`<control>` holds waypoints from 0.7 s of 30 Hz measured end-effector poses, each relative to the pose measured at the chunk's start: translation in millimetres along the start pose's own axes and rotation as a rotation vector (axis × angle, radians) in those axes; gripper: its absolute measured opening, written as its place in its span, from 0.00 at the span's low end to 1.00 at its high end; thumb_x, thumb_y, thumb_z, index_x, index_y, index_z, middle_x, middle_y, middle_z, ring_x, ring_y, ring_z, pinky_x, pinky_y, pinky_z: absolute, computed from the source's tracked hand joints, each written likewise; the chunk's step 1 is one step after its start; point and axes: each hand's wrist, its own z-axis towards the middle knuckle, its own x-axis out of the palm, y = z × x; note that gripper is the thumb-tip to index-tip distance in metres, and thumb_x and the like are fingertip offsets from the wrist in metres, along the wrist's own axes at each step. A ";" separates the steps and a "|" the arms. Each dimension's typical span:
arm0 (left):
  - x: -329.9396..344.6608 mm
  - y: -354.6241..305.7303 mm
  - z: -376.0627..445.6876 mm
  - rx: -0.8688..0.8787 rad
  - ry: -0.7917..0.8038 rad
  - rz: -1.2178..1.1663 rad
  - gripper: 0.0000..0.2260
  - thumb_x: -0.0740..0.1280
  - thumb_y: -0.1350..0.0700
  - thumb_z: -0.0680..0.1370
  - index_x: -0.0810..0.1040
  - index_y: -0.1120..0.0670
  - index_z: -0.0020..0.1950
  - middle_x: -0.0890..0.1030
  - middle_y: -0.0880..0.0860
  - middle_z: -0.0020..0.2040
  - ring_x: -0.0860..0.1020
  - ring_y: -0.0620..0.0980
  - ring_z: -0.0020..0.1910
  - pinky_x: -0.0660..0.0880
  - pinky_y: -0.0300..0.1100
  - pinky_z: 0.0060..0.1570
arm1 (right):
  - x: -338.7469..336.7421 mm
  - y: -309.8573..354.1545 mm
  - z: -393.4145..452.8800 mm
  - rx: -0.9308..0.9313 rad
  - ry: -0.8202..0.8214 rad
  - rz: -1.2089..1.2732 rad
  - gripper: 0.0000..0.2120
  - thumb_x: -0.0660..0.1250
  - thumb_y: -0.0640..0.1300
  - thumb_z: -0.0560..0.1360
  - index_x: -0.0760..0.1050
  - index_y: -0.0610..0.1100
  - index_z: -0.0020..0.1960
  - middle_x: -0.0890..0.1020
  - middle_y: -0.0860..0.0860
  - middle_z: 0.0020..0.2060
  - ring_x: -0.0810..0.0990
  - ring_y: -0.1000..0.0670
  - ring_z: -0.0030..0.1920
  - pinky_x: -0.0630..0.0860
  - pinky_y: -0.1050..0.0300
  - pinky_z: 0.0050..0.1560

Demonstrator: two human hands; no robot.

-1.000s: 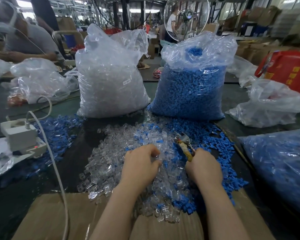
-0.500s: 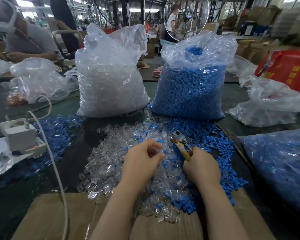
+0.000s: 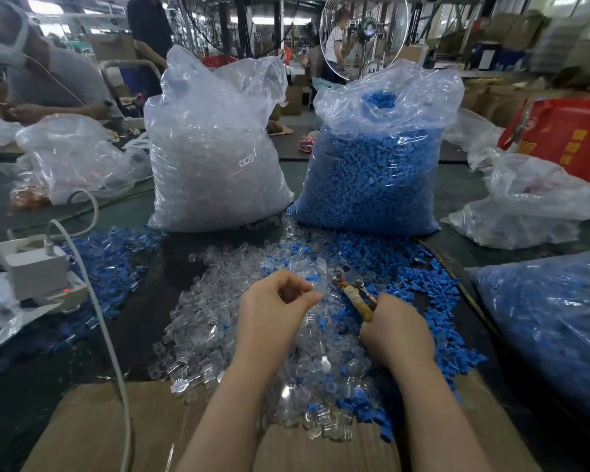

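Observation:
A heap of clear plastic pieces (image 3: 212, 321) mixed with small blue plastic pieces (image 3: 399, 264) covers the dark table in front of me. My left hand (image 3: 273, 308) hovers over the heap with thumb and fingers curled together, pinching a small clear piece that is hard to make out. My right hand (image 3: 394, 330) grips the yellowish wrapped handles of small pliers (image 3: 353, 289), whose metal jaws point up and left toward my left hand.
Two tall bags stand behind the heap: clear pieces (image 3: 212, 158) left, blue pieces (image 3: 375, 172) right. Another blue-filled bag (image 3: 552, 321) lies at right. A white power strip with adapter (image 3: 38, 270) and cable sits at left. Cardboard (image 3: 123, 424) lies nearest me. People work at back left.
My left hand has lifted off the heap and drawn its fingers together in a pinch. My right hand with the pliers has shifted slightly left toward it.

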 end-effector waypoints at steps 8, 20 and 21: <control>4.0 -5.2 0.3 -0.054 -0.006 -0.054 0.05 0.76 0.54 0.72 0.82 0.47 0.38 0.83 0.43 0.35 0.80 0.41 0.35 0.77 0.33 0.37 | 1.6 -2.0 2.0 -0.008 -0.161 0.118 0.11 0.64 0.43 0.77 0.63 0.48 0.38 0.72 0.50 0.33 0.69 0.51 0.31 0.59 0.56 0.27; 14.0 -15.0 -4.3 -0.175 0.026 -0.356 0.03 0.74 0.59 0.73 0.82 0.54 0.43 0.84 0.51 0.38 0.83 0.47 0.38 0.80 0.38 0.42 | -14.9 17.2 -13.1 -0.276 -0.072 1.108 0.07 0.70 0.39 0.76 0.79 0.51 0.44 0.81 0.59 0.34 0.77 0.61 0.35 0.72 0.74 0.36; 14.5 -15.1 -4.5 -0.180 0.026 -0.392 0.03 0.74 0.60 0.73 0.81 0.55 0.43 0.84 0.53 0.38 0.83 0.47 0.38 0.79 0.37 0.40 | -14.4 18.9 -14.5 -0.293 -0.063 1.128 0.07 0.71 0.39 0.76 0.78 0.50 0.43 0.80 0.58 0.33 0.77 0.60 0.35 0.73 0.72 0.37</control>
